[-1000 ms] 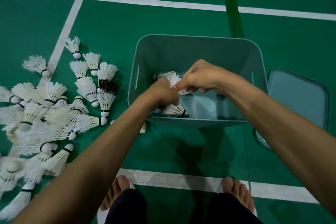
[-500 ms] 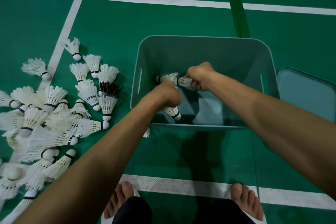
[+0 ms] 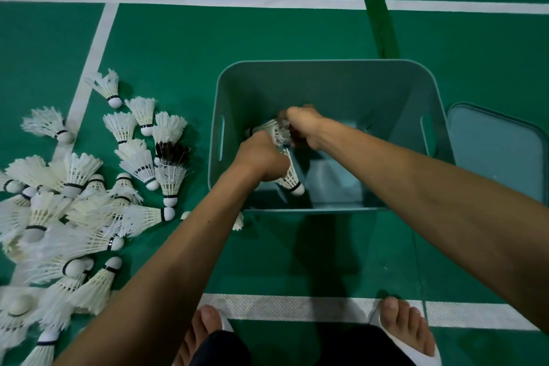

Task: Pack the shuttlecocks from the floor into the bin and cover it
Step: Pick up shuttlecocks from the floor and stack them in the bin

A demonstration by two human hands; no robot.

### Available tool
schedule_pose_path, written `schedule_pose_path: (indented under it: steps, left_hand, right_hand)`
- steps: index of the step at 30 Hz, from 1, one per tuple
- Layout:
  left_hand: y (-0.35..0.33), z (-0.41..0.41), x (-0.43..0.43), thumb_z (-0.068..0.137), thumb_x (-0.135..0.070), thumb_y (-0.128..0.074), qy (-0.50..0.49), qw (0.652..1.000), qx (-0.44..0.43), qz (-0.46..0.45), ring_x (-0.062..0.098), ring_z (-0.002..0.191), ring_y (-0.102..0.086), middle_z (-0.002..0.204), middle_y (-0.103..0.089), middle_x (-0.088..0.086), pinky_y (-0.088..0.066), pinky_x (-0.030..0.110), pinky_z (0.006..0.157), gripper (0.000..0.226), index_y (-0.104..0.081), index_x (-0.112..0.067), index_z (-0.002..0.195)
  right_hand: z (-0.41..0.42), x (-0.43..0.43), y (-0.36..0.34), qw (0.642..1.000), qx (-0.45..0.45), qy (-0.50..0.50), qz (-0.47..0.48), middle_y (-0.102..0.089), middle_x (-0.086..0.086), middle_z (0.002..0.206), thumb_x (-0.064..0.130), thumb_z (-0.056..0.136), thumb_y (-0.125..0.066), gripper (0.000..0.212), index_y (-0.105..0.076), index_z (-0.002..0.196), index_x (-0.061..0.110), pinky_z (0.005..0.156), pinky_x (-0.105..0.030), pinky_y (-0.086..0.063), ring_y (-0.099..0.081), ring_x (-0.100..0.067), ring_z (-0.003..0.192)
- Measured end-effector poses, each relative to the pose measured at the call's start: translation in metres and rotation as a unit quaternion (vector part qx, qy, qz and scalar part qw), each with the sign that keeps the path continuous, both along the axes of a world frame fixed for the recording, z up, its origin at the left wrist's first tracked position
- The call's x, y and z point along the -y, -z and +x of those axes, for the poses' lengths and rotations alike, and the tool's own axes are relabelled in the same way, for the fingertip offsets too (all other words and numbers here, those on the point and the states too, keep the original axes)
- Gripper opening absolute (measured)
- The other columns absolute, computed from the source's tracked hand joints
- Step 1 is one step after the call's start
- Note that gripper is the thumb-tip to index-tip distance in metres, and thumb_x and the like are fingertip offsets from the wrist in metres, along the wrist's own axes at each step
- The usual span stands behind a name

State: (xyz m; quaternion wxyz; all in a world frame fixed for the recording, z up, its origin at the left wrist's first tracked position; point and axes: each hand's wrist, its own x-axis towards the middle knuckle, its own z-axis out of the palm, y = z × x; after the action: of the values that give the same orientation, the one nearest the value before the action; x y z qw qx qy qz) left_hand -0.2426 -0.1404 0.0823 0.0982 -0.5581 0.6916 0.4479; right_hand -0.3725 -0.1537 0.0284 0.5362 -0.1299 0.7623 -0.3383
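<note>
Teal bin point(image 3: 326, 64) on court floor point(image 3: 237, 38), left hand point(image 3: 261, 160) inside gripping shuttlecock point(image 3: 292, 180), cork toward near wall, right hand point(image 3: 306, 128) gripping second shuttlecock point(image 3: 266, 127), crosswise, cork toward left wall, loose pile point(image 3: 74, 205) left of bin, lid point(image 3: 499, 151) right.

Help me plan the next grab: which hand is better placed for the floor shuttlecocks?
Probably left: the left hand is nearer the bin wall beside the floor shuttlecocks; the right hand is farther in, toward the lid.

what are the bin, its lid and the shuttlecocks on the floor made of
Bin: looks like moulded plastic, smooth, semi-matte; rounded corners and cut-out handle slots. Lid: seemingly the same plastic, with a raised rim. Shuttlecocks: real-looking white feathers, frayed edges, on rounded white bases, probably cork, with a dark band.
</note>
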Motion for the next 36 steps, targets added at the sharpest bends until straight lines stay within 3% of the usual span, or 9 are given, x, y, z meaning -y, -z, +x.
schedule_pose_path:
  steps: [2,5,10,13,18,21,24,30,36]
  left_hand:
    - [-0.001,0.002,0.003,0.085,-0.005,-0.067,-0.016,1.000,-0.004,-0.013,0.026,0.081,-0.057,0.085,-0.060,0.009,-0.044,0.031,0.068,0.012,-0.064,-0.004,0.097]
    - [-0.001,0.005,0.007,0.083,-0.005,-0.067,-0.042,0.999,-0.021,-0.027,0.027,0.079,-0.061,0.083,-0.065,0.012,-0.048,0.033,0.068,0.013,-0.070,0.002,0.094]
    - [-0.011,0.002,0.005,0.086,-0.007,-0.064,0.000,0.997,-0.042,-0.070,0.023,0.078,-0.060,0.080,-0.066,0.006,-0.041,0.027,0.068,0.009,-0.072,-0.012,0.085]
    - [-0.018,-0.004,0.003,0.085,-0.011,-0.070,0.002,0.994,-0.058,-0.097,0.019,0.076,-0.060,0.083,-0.068,0.005,-0.040,0.025,0.068,0.005,-0.074,-0.012,0.087]
    - [-0.012,-0.007,-0.001,0.065,-0.005,-0.087,-0.047,0.987,-0.149,-0.025,0.023,0.073,-0.065,0.078,-0.073,0.008,-0.058,0.039,0.073,0.029,-0.065,-0.016,0.081]
    - [-0.007,-0.007,-0.003,0.072,-0.004,-0.083,-0.039,0.980,-0.189,-0.041,0.021,0.078,-0.069,0.079,-0.074,0.005,-0.060,0.045,0.083,0.027,-0.065,-0.014,0.090]
    - [-0.006,-0.002,0.002,0.083,-0.011,-0.076,-0.029,0.978,-0.182,-0.101,0.021,0.095,-0.064,0.099,-0.066,0.000,-0.056,0.040,0.087,0.030,-0.064,-0.010,0.110]
    - [-0.008,-0.001,0.017,0.090,-0.012,-0.057,0.217,0.946,0.155,-0.182,0.043,0.129,-0.043,0.138,-0.043,0.018,-0.044,0.051,0.105,0.046,-0.048,-0.003,0.133]
    - [0.008,-0.014,0.019,0.090,-0.018,-0.052,0.330,0.913,0.206,-0.124,0.042,0.142,-0.031,0.160,-0.027,0.013,-0.036,0.057,0.112,0.059,-0.040,-0.010,0.147]
  right_hand:
    - [-0.004,-0.003,-0.007,0.999,-0.012,0.029,0.015,-0.062,-0.009,0.066,0.024,0.093,-0.061,0.018,-0.060,0.084,0.008,0.052,-0.026,-0.044,-0.054,-0.022,0.053]
    - [-0.020,-0.016,-0.016,0.984,-0.177,-0.022,0.027,-0.074,-0.007,0.086,0.028,0.082,-0.062,0.028,-0.070,0.093,0.004,0.058,-0.028,-0.049,-0.064,-0.024,0.070]
    - [-0.035,-0.056,-0.065,0.907,-0.225,-0.291,-0.204,-0.072,0.007,0.094,0.013,0.068,-0.065,0.032,-0.074,0.097,0.022,0.073,-0.020,-0.053,-0.066,-0.001,0.081]
    - [-0.033,-0.076,-0.081,0.837,-0.267,-0.442,-0.181,-0.068,0.014,0.101,0.010,0.078,-0.076,0.035,-0.073,0.111,0.020,0.069,-0.003,-0.042,-0.062,0.013,0.078]
    - [-0.034,-0.078,-0.074,0.791,-0.371,-0.460,-0.157,-0.073,0.008,0.086,0.034,0.073,-0.086,0.022,-0.078,0.090,0.022,0.084,-0.038,-0.055,-0.066,-0.015,0.086]
    - [-0.039,-0.078,-0.073,0.802,-0.365,-0.453,-0.134,-0.067,0.011,0.063,0.031,0.073,-0.087,0.015,-0.075,0.070,0.023,0.063,-0.030,-0.052,-0.062,-0.011,0.064]
    - [-0.054,-0.079,-0.067,0.815,-0.415,-0.401,-0.053,-0.072,0.007,0.067,0.028,0.075,-0.084,0.012,-0.077,0.069,0.021,0.062,-0.028,-0.048,-0.069,-0.019,0.073]
    - [-0.057,-0.059,-0.041,0.932,-0.320,-0.167,0.038,-0.074,-0.007,0.076,0.038,0.083,-0.081,0.026,-0.078,0.080,0.012,0.070,-0.038,-0.064,-0.075,-0.027,0.073]
    - [-0.033,-0.028,-0.015,0.981,-0.158,-0.109,0.032,-0.076,-0.015,0.094,0.019,0.093,-0.070,0.021,-0.070,0.104,0.001,0.059,-0.032,-0.060,-0.070,-0.023,0.070]
